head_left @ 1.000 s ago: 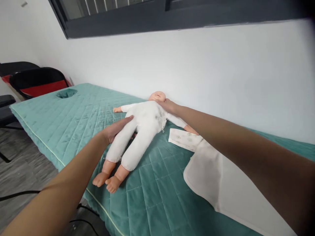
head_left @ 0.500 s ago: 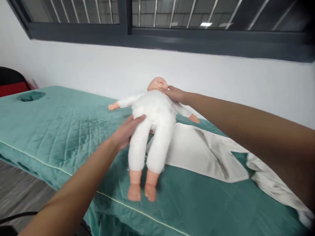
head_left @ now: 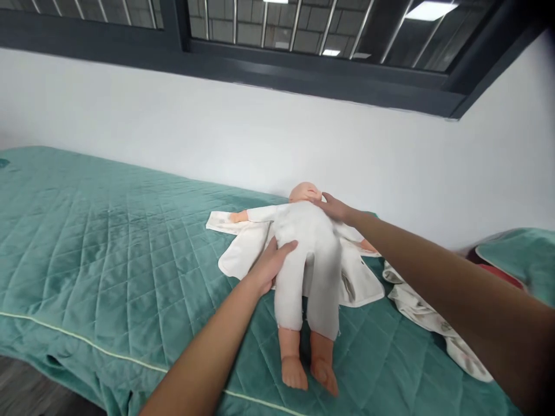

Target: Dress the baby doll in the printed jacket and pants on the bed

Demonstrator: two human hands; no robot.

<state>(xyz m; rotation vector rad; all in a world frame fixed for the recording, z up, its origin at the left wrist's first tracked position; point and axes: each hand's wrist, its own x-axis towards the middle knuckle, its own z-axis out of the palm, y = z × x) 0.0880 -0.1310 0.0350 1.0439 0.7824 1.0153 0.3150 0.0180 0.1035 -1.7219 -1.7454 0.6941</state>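
A baby doll point(head_left: 303, 231) with a white cloth body lies face up, its feet toward me. Beneath it a white baby shirt point(head_left: 240, 254) is spread out, with one sleeve reaching past the doll's arm at the left. My left hand point(head_left: 274, 263) is wrapped round the doll's hip, thumb on top. At the neck and shoulder, my right hand point(head_left: 333, 209) holds the doll; part of its fingers is hidden behind the head.
The green quilted bed point(head_left: 130, 260) runs along a white wall under a barred window point(head_left: 277, 29). Crumpled white cloth point(head_left: 427, 309) lies to the right, partly behind my right forearm. Beyond it are a red item point(head_left: 505, 274) and more green fabric point(head_left: 520, 254).
The doll, held in both hands, has moved to the right and down onto the spread shirt. My view has turned to the right.
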